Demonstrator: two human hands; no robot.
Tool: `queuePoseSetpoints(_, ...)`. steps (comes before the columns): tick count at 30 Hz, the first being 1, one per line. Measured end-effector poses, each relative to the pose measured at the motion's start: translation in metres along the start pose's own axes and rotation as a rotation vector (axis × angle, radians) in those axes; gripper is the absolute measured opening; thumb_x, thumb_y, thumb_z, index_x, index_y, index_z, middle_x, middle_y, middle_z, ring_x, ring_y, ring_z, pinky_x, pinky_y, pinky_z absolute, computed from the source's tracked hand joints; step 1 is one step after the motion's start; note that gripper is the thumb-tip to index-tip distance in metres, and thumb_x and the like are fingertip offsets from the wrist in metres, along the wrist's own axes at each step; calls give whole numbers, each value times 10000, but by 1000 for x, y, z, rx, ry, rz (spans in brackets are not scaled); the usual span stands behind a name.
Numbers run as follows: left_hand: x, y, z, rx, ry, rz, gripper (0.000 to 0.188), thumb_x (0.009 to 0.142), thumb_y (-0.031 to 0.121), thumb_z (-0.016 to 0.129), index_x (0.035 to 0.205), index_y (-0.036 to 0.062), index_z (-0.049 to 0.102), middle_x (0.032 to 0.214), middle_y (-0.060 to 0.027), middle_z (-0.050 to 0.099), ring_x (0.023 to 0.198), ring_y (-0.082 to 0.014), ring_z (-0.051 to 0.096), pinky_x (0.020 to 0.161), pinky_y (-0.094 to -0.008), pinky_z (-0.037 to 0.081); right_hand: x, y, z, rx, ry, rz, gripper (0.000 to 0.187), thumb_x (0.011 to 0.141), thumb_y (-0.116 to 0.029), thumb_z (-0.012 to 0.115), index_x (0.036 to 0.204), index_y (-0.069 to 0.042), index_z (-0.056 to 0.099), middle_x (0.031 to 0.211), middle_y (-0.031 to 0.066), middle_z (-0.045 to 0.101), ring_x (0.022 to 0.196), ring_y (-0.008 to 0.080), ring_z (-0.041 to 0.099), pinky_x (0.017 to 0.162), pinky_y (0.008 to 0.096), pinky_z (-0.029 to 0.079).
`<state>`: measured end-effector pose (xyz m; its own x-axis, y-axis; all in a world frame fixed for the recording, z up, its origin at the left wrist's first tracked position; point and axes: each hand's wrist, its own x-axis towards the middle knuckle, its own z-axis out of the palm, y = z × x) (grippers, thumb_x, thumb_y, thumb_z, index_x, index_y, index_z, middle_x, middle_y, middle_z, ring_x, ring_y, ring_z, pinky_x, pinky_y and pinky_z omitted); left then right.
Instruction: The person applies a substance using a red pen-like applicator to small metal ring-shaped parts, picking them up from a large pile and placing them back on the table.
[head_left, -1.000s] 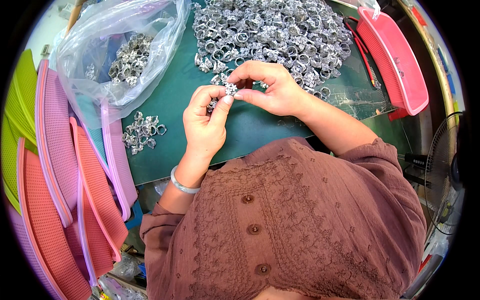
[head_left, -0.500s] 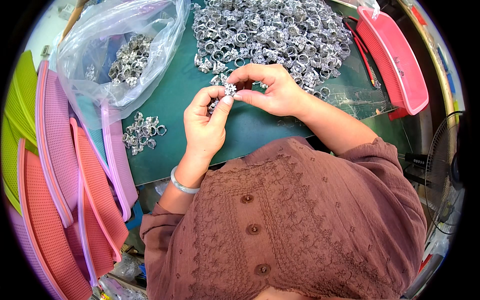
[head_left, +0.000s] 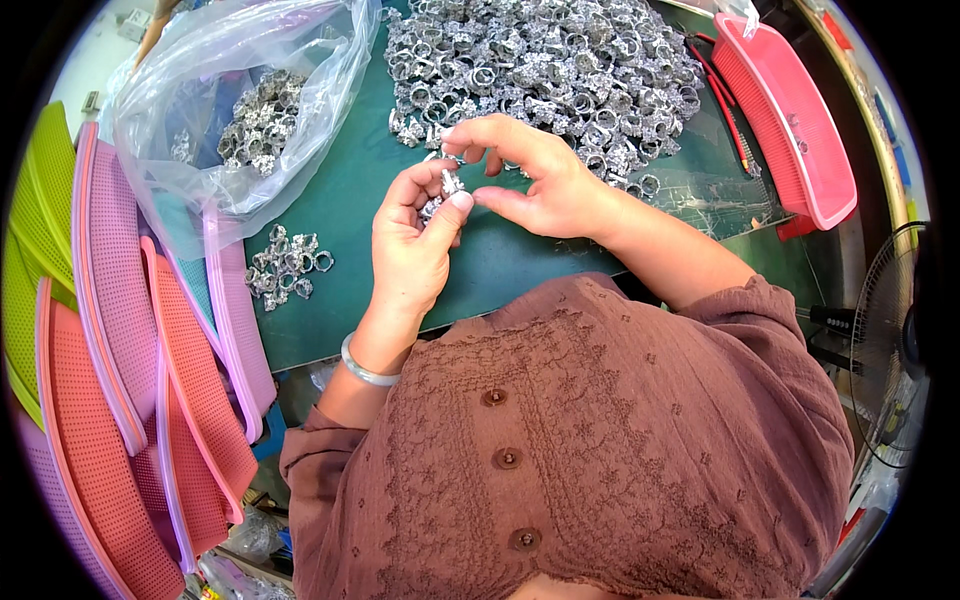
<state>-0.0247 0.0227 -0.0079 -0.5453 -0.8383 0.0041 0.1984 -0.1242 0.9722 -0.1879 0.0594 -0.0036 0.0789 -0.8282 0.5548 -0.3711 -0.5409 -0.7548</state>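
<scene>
Between the thumb and fingers of my left hand (head_left: 415,225) is a silver-coloured ring (head_left: 452,184) with a cluster of stones. More silver pieces show within the curl of those fingers, partly hidden. My right hand (head_left: 535,180) hovers just right of the ring, its thumb and fingers spread apart with nothing between them. Beyond the hands lies a large heap of similar rings (head_left: 560,70) on the green tabletop (head_left: 500,275). A small group of rings (head_left: 285,265) sits to the left of my left hand.
A clear plastic bag (head_left: 330,100) with rings inside stands at the far left. Pink, purple and green perforated baskets (head_left: 110,300) crowd the left side. At the right are a pink basket (head_left: 800,130), a red-handled tool (head_left: 735,115) and a fan (head_left: 885,340).
My right hand's fingers have come off the ring and opened. The ring has tilted in my left hand, which still grips it.
</scene>
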Motion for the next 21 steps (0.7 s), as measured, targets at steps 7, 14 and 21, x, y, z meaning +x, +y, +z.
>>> queuePoseSetpoints(7,-2,0,-5,-27,-36,-8,298,798,13,579,1084,46,499,880,-32,558,704,-76,515,563,-194,425,0,9,-4,-101,74,60,378,688,33,599,1050,-66,557,991,75,571,868,195,555,689,290,459)
queuePoseSetpoints(14,3,0,-25,-634,-91,-227,173,808,53,472,977,86,490,968,-113,569,840,-209,567,630,-317,489,4,21,-9,-679,-91,-90,243,706,-40,594,945,-87,603,993,72,548,914,249,507,801,365,387)
queuePoseSetpoints(21,4,-5,-27,-482,123,-302,164,873,195,489,928,49,537,762,-39,516,717,-160,501,592,-270,428,8,21,2,-966,-171,-112,236,711,-125,553,937,-120,620,989,42,535,944,211,477,831,355,344)
